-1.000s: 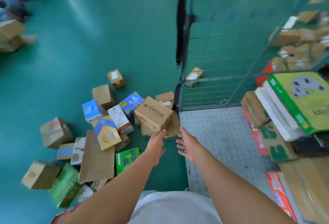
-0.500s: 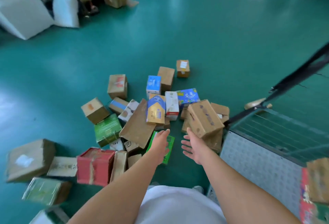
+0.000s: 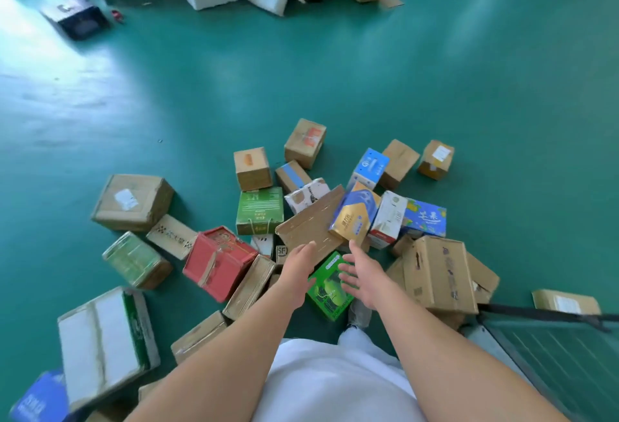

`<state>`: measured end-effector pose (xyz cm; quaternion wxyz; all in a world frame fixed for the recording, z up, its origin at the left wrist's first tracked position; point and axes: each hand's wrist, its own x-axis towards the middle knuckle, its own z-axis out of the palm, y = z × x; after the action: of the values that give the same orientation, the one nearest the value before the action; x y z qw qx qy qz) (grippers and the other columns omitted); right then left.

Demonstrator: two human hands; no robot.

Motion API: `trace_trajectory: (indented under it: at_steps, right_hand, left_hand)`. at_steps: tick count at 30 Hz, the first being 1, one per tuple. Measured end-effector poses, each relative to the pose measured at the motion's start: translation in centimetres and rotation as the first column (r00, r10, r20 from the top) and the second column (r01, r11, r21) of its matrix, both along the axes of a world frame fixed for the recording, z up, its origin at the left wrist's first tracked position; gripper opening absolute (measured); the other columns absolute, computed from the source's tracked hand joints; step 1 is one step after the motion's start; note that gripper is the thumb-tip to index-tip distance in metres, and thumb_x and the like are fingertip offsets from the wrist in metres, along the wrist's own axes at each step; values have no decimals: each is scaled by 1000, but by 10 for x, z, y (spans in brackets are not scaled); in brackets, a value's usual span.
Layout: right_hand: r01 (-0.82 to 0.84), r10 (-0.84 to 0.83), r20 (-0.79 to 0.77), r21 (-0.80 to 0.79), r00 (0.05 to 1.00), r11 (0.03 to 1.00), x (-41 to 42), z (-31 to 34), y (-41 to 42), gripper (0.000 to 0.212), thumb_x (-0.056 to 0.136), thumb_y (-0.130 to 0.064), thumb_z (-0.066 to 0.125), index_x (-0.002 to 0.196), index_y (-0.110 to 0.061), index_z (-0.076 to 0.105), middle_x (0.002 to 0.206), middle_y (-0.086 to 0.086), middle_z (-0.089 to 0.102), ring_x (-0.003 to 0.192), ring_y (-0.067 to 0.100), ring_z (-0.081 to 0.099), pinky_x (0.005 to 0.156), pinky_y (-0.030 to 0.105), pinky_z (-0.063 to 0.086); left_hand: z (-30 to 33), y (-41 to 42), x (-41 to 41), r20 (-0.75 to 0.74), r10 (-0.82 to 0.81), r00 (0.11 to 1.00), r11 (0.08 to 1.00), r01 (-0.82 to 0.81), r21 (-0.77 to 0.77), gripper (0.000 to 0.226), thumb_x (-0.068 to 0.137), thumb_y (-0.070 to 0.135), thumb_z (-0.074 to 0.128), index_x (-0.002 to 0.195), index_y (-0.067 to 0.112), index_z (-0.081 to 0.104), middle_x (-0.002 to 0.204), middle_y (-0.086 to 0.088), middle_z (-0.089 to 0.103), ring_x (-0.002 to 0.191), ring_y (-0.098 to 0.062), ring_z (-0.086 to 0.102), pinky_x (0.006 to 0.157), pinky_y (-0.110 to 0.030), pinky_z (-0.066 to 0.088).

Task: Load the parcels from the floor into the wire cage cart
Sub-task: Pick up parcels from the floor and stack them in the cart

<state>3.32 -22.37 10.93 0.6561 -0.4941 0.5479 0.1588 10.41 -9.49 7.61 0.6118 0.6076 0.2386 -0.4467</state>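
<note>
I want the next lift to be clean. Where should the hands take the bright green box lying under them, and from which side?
Probably by its two long side edges, from above. The green box lies flat, printed face up, with the left hand and right hand open over either side. Its far end is tucked under the flat brown carton, so draw it back first.

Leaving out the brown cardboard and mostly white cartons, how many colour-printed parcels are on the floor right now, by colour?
Green parcels: 3
Red parcels: 1
Blue parcels: 3
Blue-and-gold parcels: 1
Total: 8
</note>
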Motion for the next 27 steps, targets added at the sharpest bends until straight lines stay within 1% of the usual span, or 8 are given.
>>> trace_trajectory:
  at_steps: [5, 8, 10, 13, 17, 19, 24, 27]
  right_hand:
    - [-107, 108, -14, 32, 994, 994, 31, -15, -15, 56, 100, -64, 46, 129, -18, 60, 122, 3, 66, 115, 23, 62, 104, 45, 52]
    - [-142, 143, -18, 50, 990, 989, 45, -21, -34, 53, 101, -62, 45, 127, -18, 59, 123, 5, 65, 117, 25, 61, 104, 46, 51]
    - [-165, 167, -23, 76, 986, 983, 54, -25, -58, 52, 102, -61, 44, 126, -18, 59, 124, 5, 64, 118, 25, 60, 102, 43, 52]
    - [-158, 162, -29, 97, 986, 983, 60, -28, -90, 52, 102, -61, 43, 127, -18, 58, 125, 5, 64, 119, 26, 60, 96, 41, 52]
    - [-100, 108, -51, 143, 993, 985, 58, -46, -156, 53, 103, -61, 43, 128, -17, 58, 120, 4, 64, 115, 23, 60, 99, 40, 51]
    - [-54, 68, -83, 158, 994, 986, 51, -63, -193, 54, 102, -61, 43, 128, -17, 59, 119, 3, 65, 112, 21, 62, 93, 38, 52]
    - [146, -114, -174, 185, 978, 972, 17, -113, -279, 54, 101, -63, 44, 126, -18, 60, 116, 3, 66, 108, 21, 63, 80, 34, 51]
    - [284, -238, -234, 186, 943, 941, -11, -149, -324, 48, 102, -59, 46, 120, -17, 61, 124, 7, 66, 117, 24, 63, 79, 34, 56]
  left_hand:
    - [-8, -5, 17, -31, 132, 991, 991, -132, 12, 38, 98, 48, 60, 132, 32, 55, 135, 3, 53, 119, -22, 52, 94, -40, 45]
    - [-18, -21, 24, -56, 210, 976, 978, -208, 32, 46, 98, 48, 60, 140, 31, 51, 133, 4, 53, 120, -22, 51, 94, -40, 45]
    - [-22, -45, 28, -60, 239, 969, 970, -235, 65, 48, 99, 48, 59, 142, 30, 50, 130, 5, 53, 118, -21, 52, 97, -40, 45]
    - [-26, -77, 28, -79, 237, 968, 970, -232, 72, 52, 100, 47, 58, 147, 27, 47, 140, 2, 51, 124, -24, 50, 100, -41, 45]
    - [-31, -143, 29, -99, 179, 979, 978, -166, 129, 42, 100, 45, 62, 137, 28, 52, 136, 1, 52, 124, -24, 52, 99, -42, 48]
    - [-38, -182, 32, -110, 112, 988, 982, -93, 164, 36, 100, 45, 62, 131, 30, 52, 133, 2, 52, 121, -22, 52, 103, -43, 47]
    - [-75, -276, 38, -130, -112, 985, 969, 137, 205, 46, 101, 41, 63, 142, 24, 51, 136, -1, 54, 124, -24, 53, 111, -46, 45]
    - [-109, -330, 38, -140, -238, 961, 937, 265, 227, 50, 102, 41, 62, 147, 24, 48, 130, 1, 52, 120, -23, 53, 106, -41, 46]
